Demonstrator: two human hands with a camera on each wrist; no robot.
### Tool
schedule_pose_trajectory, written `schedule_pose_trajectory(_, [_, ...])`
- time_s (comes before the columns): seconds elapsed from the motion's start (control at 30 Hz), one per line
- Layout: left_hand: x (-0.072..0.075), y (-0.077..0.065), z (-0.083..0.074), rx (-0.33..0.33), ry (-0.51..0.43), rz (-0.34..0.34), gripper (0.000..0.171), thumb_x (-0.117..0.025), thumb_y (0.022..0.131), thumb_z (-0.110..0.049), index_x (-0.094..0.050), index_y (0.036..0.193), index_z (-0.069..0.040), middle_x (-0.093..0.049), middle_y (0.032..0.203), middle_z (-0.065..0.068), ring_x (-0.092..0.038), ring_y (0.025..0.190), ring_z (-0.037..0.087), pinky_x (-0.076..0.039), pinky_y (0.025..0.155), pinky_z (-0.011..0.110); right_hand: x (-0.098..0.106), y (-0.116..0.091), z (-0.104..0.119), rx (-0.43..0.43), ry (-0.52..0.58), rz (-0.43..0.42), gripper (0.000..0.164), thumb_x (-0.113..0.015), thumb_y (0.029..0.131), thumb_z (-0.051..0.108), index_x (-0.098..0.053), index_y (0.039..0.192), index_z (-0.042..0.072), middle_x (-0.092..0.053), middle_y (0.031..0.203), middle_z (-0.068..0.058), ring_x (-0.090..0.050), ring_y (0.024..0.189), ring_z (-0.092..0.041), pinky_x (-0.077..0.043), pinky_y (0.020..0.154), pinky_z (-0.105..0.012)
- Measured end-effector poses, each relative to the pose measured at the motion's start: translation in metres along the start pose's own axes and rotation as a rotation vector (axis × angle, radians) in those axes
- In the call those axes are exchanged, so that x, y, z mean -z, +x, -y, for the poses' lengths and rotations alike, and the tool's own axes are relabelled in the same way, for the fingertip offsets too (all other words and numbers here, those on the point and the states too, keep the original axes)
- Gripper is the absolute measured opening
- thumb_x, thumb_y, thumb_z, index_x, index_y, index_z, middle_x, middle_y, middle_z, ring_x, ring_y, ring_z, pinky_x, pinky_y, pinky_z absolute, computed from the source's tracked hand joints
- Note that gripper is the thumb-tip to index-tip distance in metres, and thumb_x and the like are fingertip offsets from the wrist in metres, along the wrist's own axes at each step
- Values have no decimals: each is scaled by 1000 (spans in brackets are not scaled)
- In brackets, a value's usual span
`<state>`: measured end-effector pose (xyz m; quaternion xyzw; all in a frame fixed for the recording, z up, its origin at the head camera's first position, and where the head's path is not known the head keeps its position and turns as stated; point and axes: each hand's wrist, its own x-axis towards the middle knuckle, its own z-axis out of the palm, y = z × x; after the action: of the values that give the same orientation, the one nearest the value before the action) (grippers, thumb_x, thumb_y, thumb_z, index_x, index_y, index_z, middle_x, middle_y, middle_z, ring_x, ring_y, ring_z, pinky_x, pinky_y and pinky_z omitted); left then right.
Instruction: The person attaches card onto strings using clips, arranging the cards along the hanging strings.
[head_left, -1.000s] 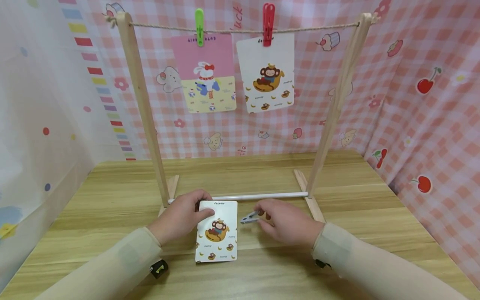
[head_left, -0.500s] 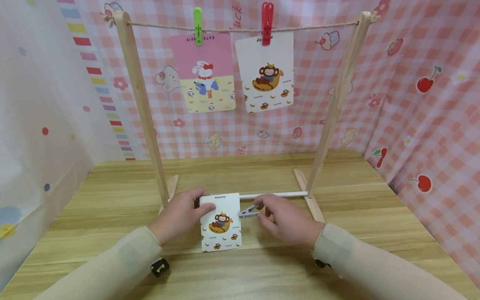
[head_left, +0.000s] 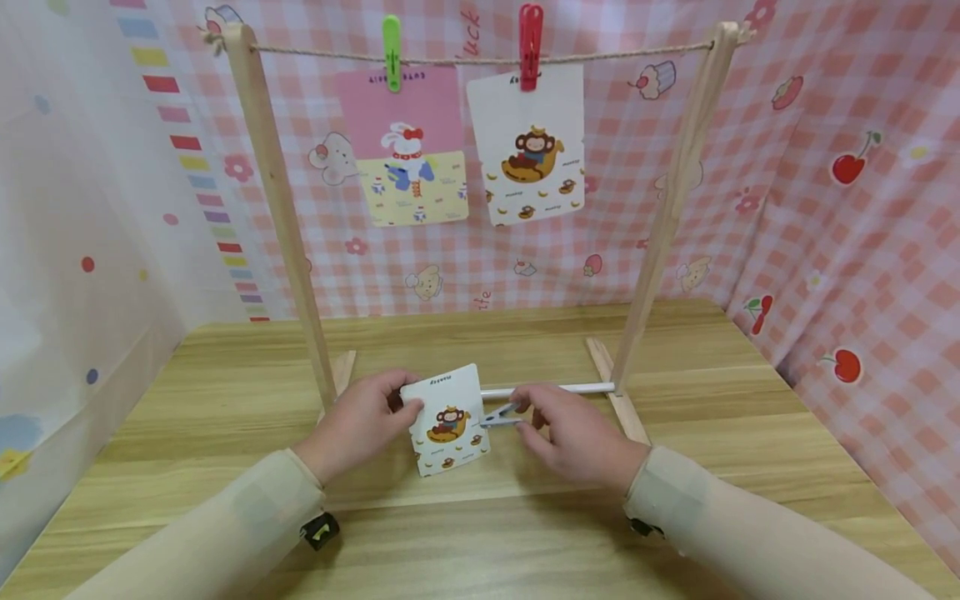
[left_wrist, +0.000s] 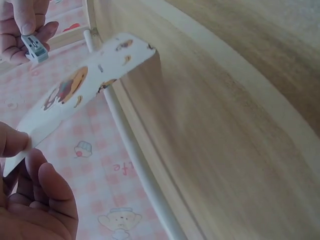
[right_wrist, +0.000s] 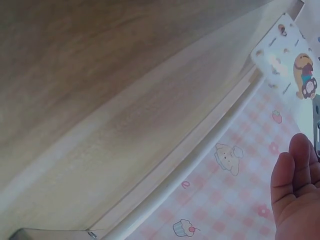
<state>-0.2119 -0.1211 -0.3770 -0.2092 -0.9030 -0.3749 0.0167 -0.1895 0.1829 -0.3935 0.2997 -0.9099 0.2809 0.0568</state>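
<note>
My left hand [head_left: 363,425] pinches a white card [head_left: 442,396] with a monkey-and-banana print by its left edge, thumb on the front. The card is tilted, held above the table. In my right hand [head_left: 577,437], thumb and fingers pinch a grey clothespin [head_left: 501,414], its nose pointing at the card's right edge. From the left wrist, the clothespin [left_wrist: 35,47] appears apart from the card [left_wrist: 95,70]. Above, a pink-and-yellow rabbit card [head_left: 408,117] hangs from a string [head_left: 315,54] by a green clothespin [head_left: 392,54]; a similar monkey card [head_left: 528,112] hangs by a red clothespin [head_left: 530,50].
Two wooden posts [head_left: 281,200] carry the string, standing on wooden feet [head_left: 626,417] joined by a white rod [head_left: 570,389] just behind the hands. Below lies a wood-grain table [head_left: 480,542]. A pink checked cloth [head_left: 465,258] hangs behind.
My left hand has raised the card and tilted it, its right side going up. The grey clothespin in my right hand has come closer to the card's right edge.
</note>
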Motion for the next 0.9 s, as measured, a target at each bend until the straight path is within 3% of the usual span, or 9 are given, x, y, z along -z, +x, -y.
schedule_pose_trajectory(0.17, [0,1,-1,-17,-12,-13,11,-69,100,-12,-75,110,-11,-73,92,-1,-60,78,11,-51,68,23,1,1,0,4,30,-23,23,-67,100,10,-62,123,10,-67,104,0,-60,83,-10,-51,62,-21])
schedule_pose_trajectory(0.43, [2,3,-3,-31,10,-30,9,-70,102,-17,-76,107,-15,-72,91,-5,-61,81,11,-54,75,27,4,1,1,-6,39,-49,25,-68,100,10,-62,124,10,-65,100,1,-51,71,-2,-46,52,-22])
schedule_pose_trajectory(0.9, [6,7,-9,-78,44,-92,6,-71,102,-19,-76,98,-17,-71,88,-5,-61,79,10,-56,74,28,8,3,3,20,76,-99,25,-68,99,6,-61,123,10,-67,107,-2,-58,76,-3,-48,50,-21])
